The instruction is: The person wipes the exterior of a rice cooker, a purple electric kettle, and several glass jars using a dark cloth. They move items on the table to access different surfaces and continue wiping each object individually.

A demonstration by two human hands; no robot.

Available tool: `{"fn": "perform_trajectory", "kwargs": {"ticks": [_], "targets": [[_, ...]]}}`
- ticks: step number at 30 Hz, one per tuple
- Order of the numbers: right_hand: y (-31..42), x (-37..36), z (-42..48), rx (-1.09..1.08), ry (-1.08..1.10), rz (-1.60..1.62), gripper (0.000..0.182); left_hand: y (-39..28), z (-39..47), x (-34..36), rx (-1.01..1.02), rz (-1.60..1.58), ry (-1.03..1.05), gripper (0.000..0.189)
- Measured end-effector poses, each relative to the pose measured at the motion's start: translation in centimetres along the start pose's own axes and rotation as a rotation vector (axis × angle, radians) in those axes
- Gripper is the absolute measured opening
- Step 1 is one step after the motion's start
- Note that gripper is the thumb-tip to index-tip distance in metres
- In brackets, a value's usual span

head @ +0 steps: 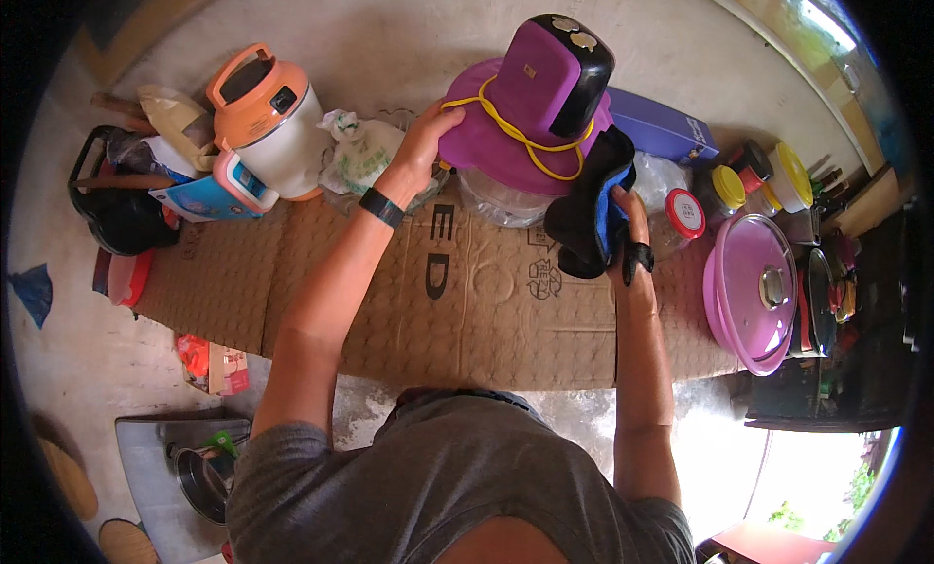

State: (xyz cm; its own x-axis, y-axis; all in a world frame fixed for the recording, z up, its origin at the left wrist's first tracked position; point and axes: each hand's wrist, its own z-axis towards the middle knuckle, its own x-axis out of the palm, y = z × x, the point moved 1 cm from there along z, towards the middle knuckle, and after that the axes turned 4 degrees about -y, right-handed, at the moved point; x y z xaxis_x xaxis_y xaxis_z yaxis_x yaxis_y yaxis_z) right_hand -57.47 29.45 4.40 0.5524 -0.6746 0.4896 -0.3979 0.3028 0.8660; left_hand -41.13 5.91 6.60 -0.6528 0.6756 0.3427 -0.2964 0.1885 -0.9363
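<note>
A purple lid (481,145) with a purple and black motor housing (547,75) on top sits over a clear bowl (503,199) at the back of the cardboard-covered surface. A looped yellow cord (503,126) lies across the lid. My left hand (423,145) grips the lid's left edge, its thumb on top near the cord. In my right hand (633,217) is a bunched black and blue cloth (598,207), held against the right side of the lid and bowl. The underside of the bowl is hidden.
At the left stand an orange and white jug (273,126), a knotted plastic bag (361,152) and a black container (124,207). Rightward are a blue box (660,126), a red-lidded jar (684,214), yellow-lidded jars (728,188) and a pink lidded basin (751,294). Cardboard (481,316) covers the surface.
</note>
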Motion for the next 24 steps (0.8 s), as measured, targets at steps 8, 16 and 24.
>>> {"fn": "perform_trajectory", "kwargs": {"ticks": [8, 16, 24], "targets": [[-1.6, 1.6, 1.2, 0.047, -0.047, -0.004, 0.062, 1.8, 3.2, -1.2, -0.121, -0.130, -0.058, 0.036], [-2.2, 2.3, 1.4, 0.021, -0.024, -0.100, 0.071, 3.7, 4.8, -2.6, -0.167, -0.233, -0.045, 0.036], [-1.6, 1.4, -5.3, -0.091, -0.158, -0.231, 0.053, 3.2, 2.9, -2.0, 0.273, 0.456, -0.391, 0.060]]}}
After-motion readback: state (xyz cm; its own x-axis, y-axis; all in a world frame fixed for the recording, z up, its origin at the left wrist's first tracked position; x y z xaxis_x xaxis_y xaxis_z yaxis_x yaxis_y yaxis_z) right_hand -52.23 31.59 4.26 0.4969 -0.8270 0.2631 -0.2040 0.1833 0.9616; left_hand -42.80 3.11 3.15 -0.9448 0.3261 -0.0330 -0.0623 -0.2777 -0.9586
